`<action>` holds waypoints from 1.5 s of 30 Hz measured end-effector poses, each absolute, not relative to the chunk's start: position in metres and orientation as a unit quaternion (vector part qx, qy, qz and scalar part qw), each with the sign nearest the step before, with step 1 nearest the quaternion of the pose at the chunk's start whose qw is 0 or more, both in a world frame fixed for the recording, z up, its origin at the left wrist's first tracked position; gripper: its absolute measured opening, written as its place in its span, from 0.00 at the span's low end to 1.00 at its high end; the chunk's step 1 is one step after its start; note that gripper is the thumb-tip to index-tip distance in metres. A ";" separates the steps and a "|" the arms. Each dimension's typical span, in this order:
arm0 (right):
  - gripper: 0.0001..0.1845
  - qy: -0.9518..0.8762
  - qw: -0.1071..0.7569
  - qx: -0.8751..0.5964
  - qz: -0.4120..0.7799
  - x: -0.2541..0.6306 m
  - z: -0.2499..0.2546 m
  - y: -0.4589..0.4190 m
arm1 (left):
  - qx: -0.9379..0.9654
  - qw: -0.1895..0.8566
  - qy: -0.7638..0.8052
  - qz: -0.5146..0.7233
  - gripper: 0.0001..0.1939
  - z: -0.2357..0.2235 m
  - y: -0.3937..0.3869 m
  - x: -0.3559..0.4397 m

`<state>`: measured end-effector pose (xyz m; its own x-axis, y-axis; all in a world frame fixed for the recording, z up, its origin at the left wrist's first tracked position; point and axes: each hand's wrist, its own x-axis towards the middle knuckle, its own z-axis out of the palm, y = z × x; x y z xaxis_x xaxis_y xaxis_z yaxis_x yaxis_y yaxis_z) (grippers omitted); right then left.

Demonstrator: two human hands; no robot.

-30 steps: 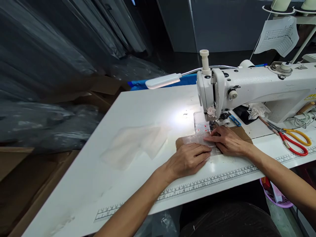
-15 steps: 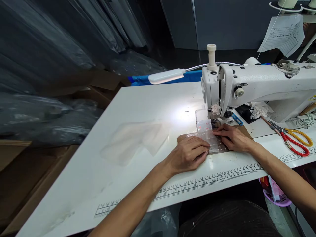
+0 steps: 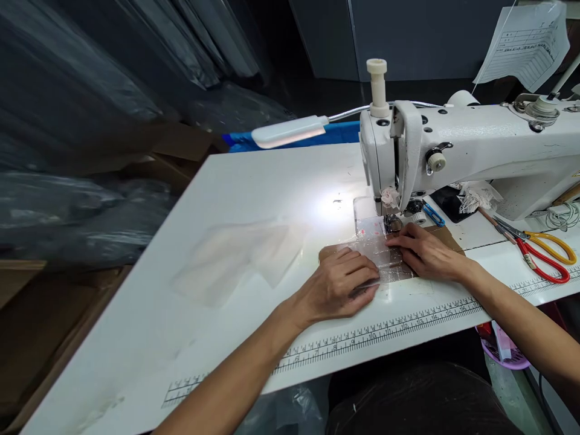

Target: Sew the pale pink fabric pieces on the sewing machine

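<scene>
A clear plastic sheet (image 3: 374, 246) with red marks lies at the needle end of the white sewing machine (image 3: 453, 136), partly over a brown patch (image 3: 446, 237) on the table. My left hand (image 3: 347, 281) is at the sheet's near left, its edge pinched between thumb and curled fingers. Just right of the presser foot (image 3: 393, 223), my right hand (image 3: 423, 251) presses the sheet with its fingertips closed together. My fingers cover parts of the sheet. A pale translucent sheet (image 3: 240, 254) lies flat on the table to the left.
Scissors with red and yellow handles (image 3: 541, 248) rest at the right, near a blue thread snipper (image 3: 434, 214). White lace (image 3: 478, 196) lies under the machine arm. A lamp (image 3: 290, 132) overhangs the white table (image 3: 149, 338), whose front edge carries a ruler scale (image 3: 362, 339). Cardboard boxes (image 3: 58, 338) stand left.
The camera view has shifted slightly. My left hand has lifted its edge of the plastic sheet a little, and the thumb shows more below the fingers. My right hand stays by the presser foot.
</scene>
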<state>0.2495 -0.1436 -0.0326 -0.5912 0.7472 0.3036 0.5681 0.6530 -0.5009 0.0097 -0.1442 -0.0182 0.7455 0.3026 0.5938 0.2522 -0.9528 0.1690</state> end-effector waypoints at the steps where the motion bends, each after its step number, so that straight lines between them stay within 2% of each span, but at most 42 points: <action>1: 0.19 -0.869 0.257 -0.377 0.193 0.251 -0.033 -0.143 | 0.932 0.029 0.145 0.332 0.05 -0.018 -0.144 0.010; 5: 0.20 -0.866 0.263 -0.365 0.216 0.257 -0.033 -0.140 | 0.926 0.015 0.138 0.352 0.06 -0.019 -0.145 0.013; 13: 0.19 -0.885 0.249 -0.354 0.172 0.254 -0.039 -0.140 | 0.929 -0.017 0.138 0.343 0.07 -0.020 -0.144 0.011; 36: 0.20 -0.875 0.251 -0.371 0.183 0.253 -0.033 -0.141 | 0.940 -0.022 0.112 0.321 0.09 -0.021 -0.147 0.013; 45: 0.22 -0.887 0.196 -0.368 0.200 0.253 -0.012 -0.156 | 0.942 -0.025 0.121 0.312 0.09 -0.023 -0.148 0.011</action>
